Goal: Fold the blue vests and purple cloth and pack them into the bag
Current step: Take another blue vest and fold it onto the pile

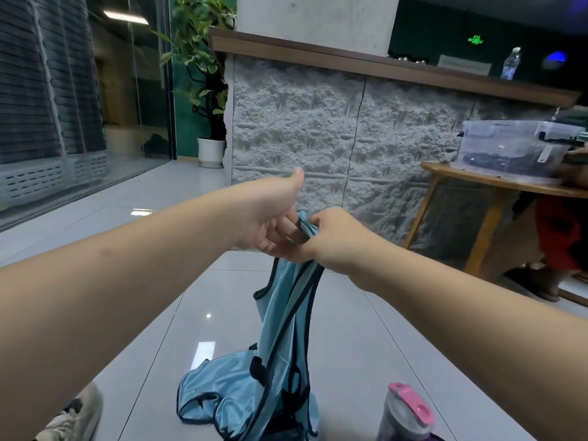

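One blue vest, light blue with dark piping, lifted by its shoulder straps; lower part trailing onto the tiled floor directly below the grip, bunched with more blue fabric, possibly a second vest.
Step in hand, by judgement: start of folding, straps gathered and matched at the top. Nothing folded yet; bag not in view; purple cloth not clearly seen.
Next move, by judgement: straps evened, vest shaken flat and laid down for the first fold.
Grip: right hand curled round the strap tops, pinching them. Left hand just beside, touching the straps; fingers fairly straight against the fabric, thumb raised clear, no firm clasp evident.
Below and right of the grip: bottle with pink lid. Far right: wooden table bearing a clear plastic box.
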